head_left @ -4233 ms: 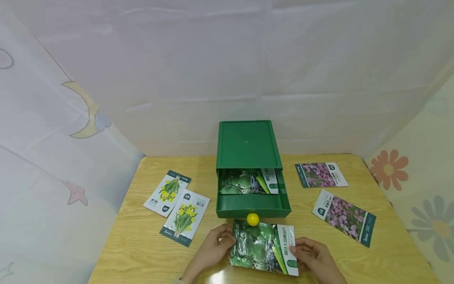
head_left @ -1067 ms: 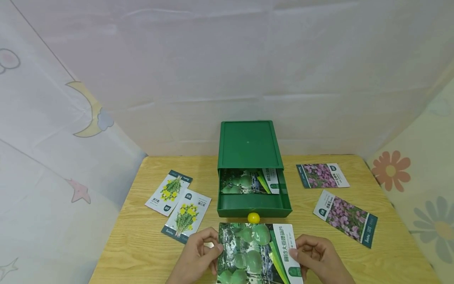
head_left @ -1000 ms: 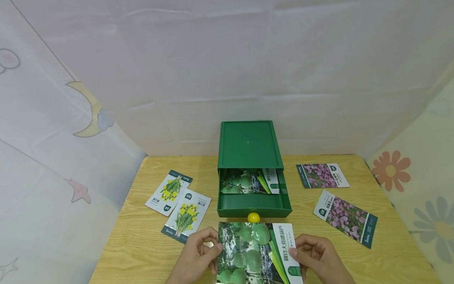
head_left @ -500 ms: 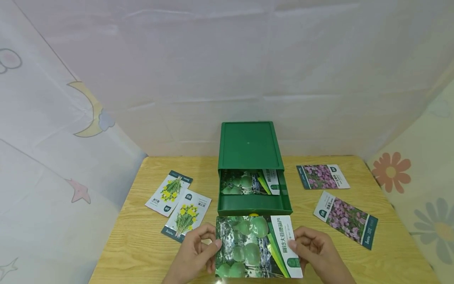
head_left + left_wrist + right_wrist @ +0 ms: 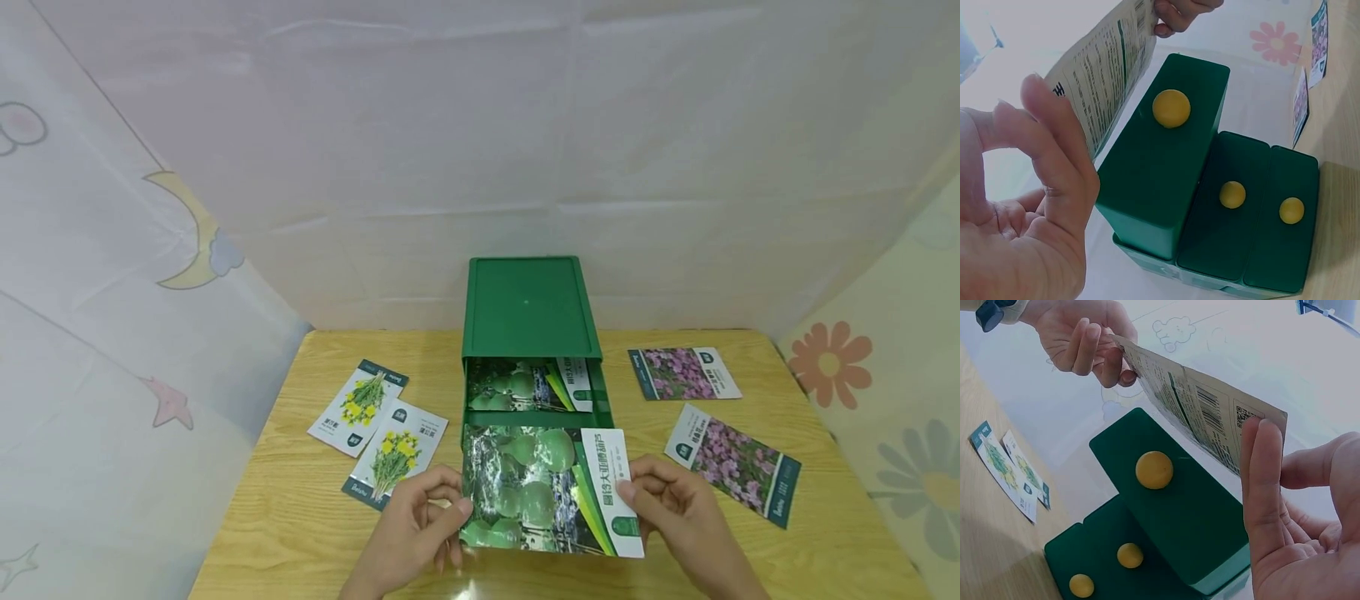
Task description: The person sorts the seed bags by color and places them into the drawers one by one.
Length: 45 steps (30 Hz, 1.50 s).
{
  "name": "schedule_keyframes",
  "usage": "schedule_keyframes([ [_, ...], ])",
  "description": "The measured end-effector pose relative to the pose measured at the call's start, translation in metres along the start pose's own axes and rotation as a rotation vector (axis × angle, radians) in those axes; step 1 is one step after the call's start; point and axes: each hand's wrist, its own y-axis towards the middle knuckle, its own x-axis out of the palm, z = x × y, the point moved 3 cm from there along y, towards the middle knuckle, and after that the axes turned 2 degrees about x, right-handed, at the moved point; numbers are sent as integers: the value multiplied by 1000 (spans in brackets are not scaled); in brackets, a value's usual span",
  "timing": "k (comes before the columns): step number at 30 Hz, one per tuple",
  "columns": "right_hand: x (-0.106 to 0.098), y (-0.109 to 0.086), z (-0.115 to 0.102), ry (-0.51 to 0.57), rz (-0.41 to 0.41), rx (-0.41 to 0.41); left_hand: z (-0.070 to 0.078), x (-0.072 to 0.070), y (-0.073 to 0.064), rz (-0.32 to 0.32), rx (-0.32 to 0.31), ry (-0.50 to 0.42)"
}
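A glossy seed packet (image 5: 525,492) printed with green gourds is held up by its two short ends. My left hand (image 5: 412,525) pinches its left edge between thumb and fingers, and my right hand (image 5: 678,517) pinches the white right end. Printed text and a barcode show on the packet's back (image 5: 1191,406) in the right wrist view. Behind it stands a green drawer box (image 5: 528,308) whose top drawer (image 5: 1154,162) is pulled out. A similar gourd seed packet (image 5: 525,385) lies inside that drawer. In the head view the held packet overlaps the drawer's front and hides its yellow knob (image 5: 1154,470).
Two seed packets with yellow flowers (image 5: 393,454) lie overlapping at the left of the wooden table (image 5: 277,508). Two with pink flowers (image 5: 735,462) lie at the right. Below the pulled drawer, two lower drawers (image 5: 1229,206) are closed. Patterned cloth (image 5: 360,167) surrounds the table.
The held packet has risen and moved forward from near the table's front, now overlapping the drawer's front. Both hands have kept hold of its ends. The box and table packets have not moved.
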Motion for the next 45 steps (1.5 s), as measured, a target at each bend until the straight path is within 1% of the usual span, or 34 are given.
schedule_keyframes([
  [1, -1, 1, -1, -8, 0, -16, 1, 0, 1, 1, 0, 8],
  [4, -2, 4, -4, -31, 17, -37, 3, 0, 3, -5, 28, 19],
  [8, -4, 9, -8, -53, 51, -74, 6, 1, 7, -29, 110, 14],
  [9, -4, 10, -9, -57, 53, -90, 6, 1, 7, -24, 107, 18],
  [11, -4, 13, -11, -40, 45, -119, 7, 1, 9, -19, 118, 30],
  [13, -4, 16, -13, -1, 25, -138, 7, 0, 11, -1, 99, 38],
  [15, -4, 19, -15, 38, 12, -144, 8, -2, 14, 13, 99, 51],
  [18, -3, 22, -18, 93, 0, -140, 8, -3, 17, 27, 132, 53],
  [20, -3, 24, -21, 107, -19, -154, 10, -4, 20, 41, 147, 62],
  [23, -1, 25, -24, 107, -54, -171, 12, -5, 22, 65, 136, 68],
  [25, 0, 25, -24, 93, -72, -180, 14, -6, 24, 89, 116, 81],
  [31, 2, 26, -28, 50, -84, -185, 20, -10, 30, 121, 110, 96],
  [34, 2, 26, -29, 37, -76, -182, 21, -12, 33, 129, 112, 103],
  [39, -1, 28, -29, 6, -60, -167, 21, -14, 38, 160, 90, 127],
  [45, -4, 33, -26, -54, 2, -117, 20, -16, 45, 189, 54, 171],
])
